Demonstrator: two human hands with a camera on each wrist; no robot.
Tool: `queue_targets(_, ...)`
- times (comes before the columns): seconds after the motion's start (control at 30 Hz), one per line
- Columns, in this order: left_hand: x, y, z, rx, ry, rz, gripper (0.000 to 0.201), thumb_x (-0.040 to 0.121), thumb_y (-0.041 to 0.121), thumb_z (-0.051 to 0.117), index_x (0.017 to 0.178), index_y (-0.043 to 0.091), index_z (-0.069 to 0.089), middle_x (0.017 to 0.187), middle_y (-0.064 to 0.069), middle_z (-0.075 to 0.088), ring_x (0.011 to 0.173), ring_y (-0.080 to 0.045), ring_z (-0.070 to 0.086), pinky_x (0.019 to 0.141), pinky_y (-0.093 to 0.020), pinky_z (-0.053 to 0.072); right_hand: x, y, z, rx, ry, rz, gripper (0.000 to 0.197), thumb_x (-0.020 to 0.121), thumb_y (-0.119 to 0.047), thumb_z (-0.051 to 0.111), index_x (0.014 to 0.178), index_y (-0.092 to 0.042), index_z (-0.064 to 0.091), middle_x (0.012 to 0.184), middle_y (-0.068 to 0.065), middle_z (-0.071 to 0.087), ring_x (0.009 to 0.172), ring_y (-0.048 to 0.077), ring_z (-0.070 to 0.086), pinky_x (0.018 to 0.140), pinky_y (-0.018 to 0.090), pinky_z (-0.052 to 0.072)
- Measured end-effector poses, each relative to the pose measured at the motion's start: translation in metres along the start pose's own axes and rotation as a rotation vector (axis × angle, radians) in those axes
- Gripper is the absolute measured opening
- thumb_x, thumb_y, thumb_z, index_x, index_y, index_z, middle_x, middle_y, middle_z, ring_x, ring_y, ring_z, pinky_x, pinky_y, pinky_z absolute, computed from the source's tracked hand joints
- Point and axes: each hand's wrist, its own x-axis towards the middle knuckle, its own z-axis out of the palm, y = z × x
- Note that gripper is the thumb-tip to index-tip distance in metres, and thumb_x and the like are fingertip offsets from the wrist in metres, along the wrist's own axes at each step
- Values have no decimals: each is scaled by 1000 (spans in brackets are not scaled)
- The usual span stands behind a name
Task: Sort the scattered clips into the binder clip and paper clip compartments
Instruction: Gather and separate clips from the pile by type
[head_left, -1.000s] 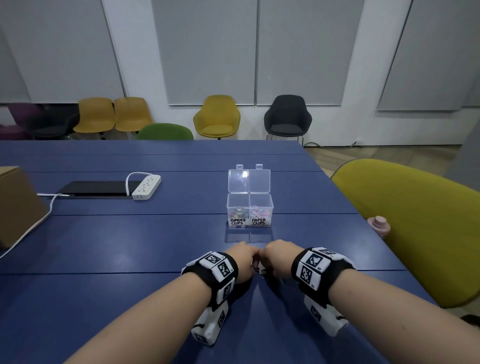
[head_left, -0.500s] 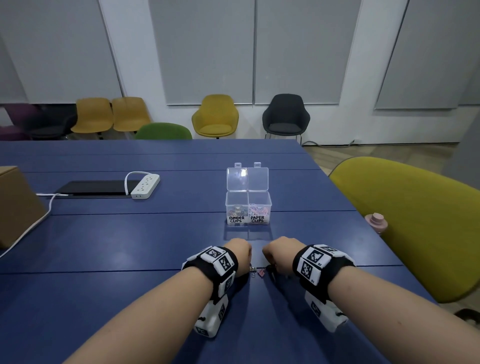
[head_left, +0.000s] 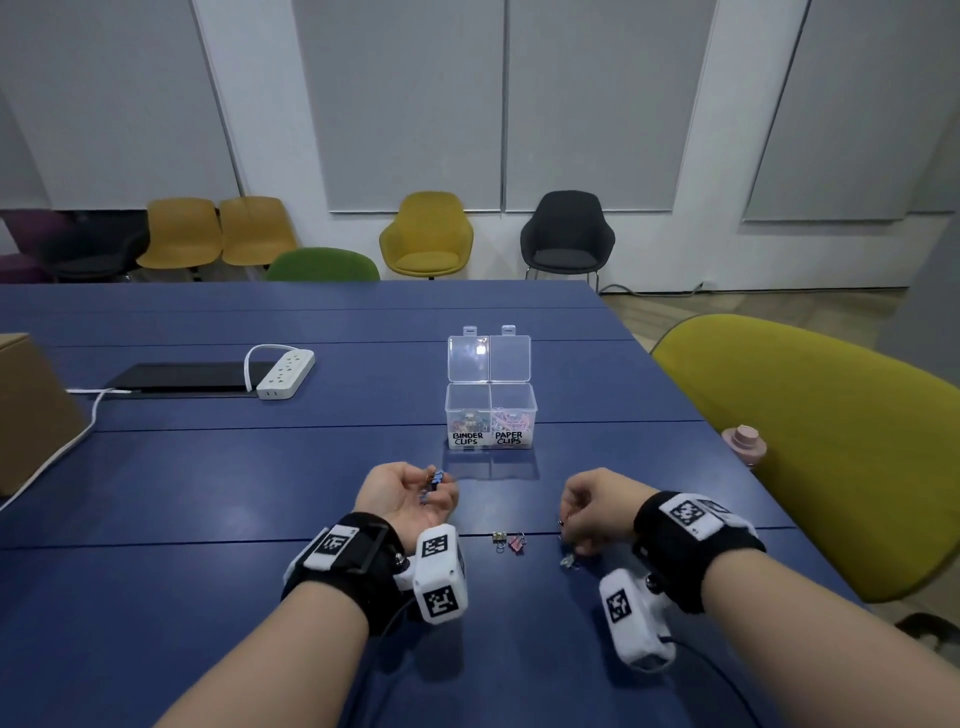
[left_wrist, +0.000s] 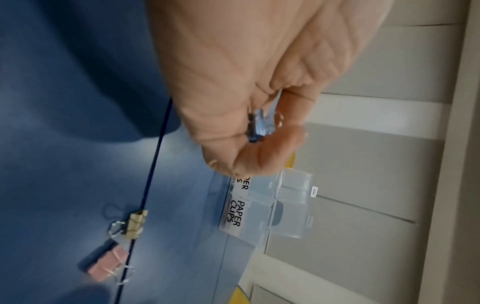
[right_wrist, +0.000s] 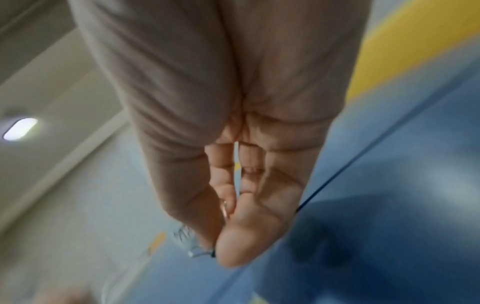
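Observation:
A clear two-compartment box (head_left: 491, 410) stands mid-table with both lids up, labelled BINDER CLIPS on the left and PAPER CLIPS on the right; both hold clips. My left hand (head_left: 423, 491) is turned palm up in front of it and holds blue binder clips (head_left: 434, 482) in curled fingers, also seen as the blue clips (left_wrist: 259, 125). My right hand (head_left: 574, 517) hovers low to the right, thumb and fingers pinching a small clip's wire loop (right_wrist: 225, 209). On the table between the hands lie a gold binder clip (head_left: 500, 538) and a pink binder clip (head_left: 517, 542). Another small clip (head_left: 569, 561) lies under the right hand.
The blue table (head_left: 208, 493) carries a white power strip (head_left: 285, 374), a black tablet (head_left: 182, 376) and a cardboard box (head_left: 31, 410) at the left. A yellow-green chair (head_left: 831, 447) and a pink bottle cap (head_left: 745, 441) stand off the right edge.
The hands were knuckle to knuckle over the clips; now they are apart. The left has turned palm up with blue clips in it, the right has shifted right, and two clips lie uncovered between them.

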Motion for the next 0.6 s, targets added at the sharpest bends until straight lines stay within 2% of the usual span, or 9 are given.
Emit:
queue_targets(0.03,-1,-2,0,22,-3,-15,6,72,4,38,71,9,41,67,-8,41,58,-13,34,34,-14,28,-4,2,0,281,-20,12,23,77,13,62,71,-8,53,67,12,56,50,20,57,54,26,54)
queue_targets(0.1,-1,-5,1,145,27,-50,14,81,12,47,69,9,41,63,-7,43,49,-13,40,32,-13,26,-9,7,-2,744,-19,13,22,84,15,55,73,-4,53,65,10,57,48,15,60,49,22,55)
queue_targets(0.2,3,-12,8,345,69,-108,28,92,20,52,68,11,41,55,-2,44,36,-10,43,27,-12,26,-14,11,-3,1175,-8,24,18,88,7,50,76,-5,55,64,8,60,50,15,62,50,20,56)
queue_targets(0.3,6,-16,15,449,74,-175,32,95,24,52,67,13,41,49,1,41,33,-9,42,27,-11,28,-18,11,-1,1408,-59,23,8,69,-4,64,73,-3,57,66,12,61,52,21,61,49,23,55)
queue_targets(0.33,6,-17,18,485,82,-184,32,95,26,52,67,13,43,48,1,42,33,-9,42,27,-11,29,-18,9,1,1436,-81,22,14,62,-9,67,70,-3,57,68,13,59,54,22,59,49,23,54)
queue_targets(0.37,6,-19,20,537,100,-184,33,94,28,54,67,12,46,48,1,43,33,-9,43,28,-11,31,-18,6,2,1432,-82,37,14,65,-12,65,68,-3,54,69,13,57,54,21,57,48,23,54)
queue_targets(0.47,9,-27,22,813,199,-157,34,91,32,60,66,12,50,47,3,42,31,-7,39,30,-12,31,-16,-6,5,1359,-64,97,18,89,-9,47,71,-7,45,68,10,50,46,16,49,40,18,47)
queue_targets(0.53,10,-30,24,1263,241,-58,32,88,37,63,69,14,51,50,2,41,33,-9,36,33,-15,29,-15,-14,6,1119,-54,85,22,93,-4,42,72,-9,44,62,7,45,42,13,40,36,17,38)
queue_targets(0.6,9,-33,28,1802,209,109,34,82,43,68,69,18,49,60,0,48,45,-15,43,42,-19,33,-17,-24,10,633,-6,39,21,93,-2,39,75,-12,45,62,5,41,45,14,33,40,18,31)
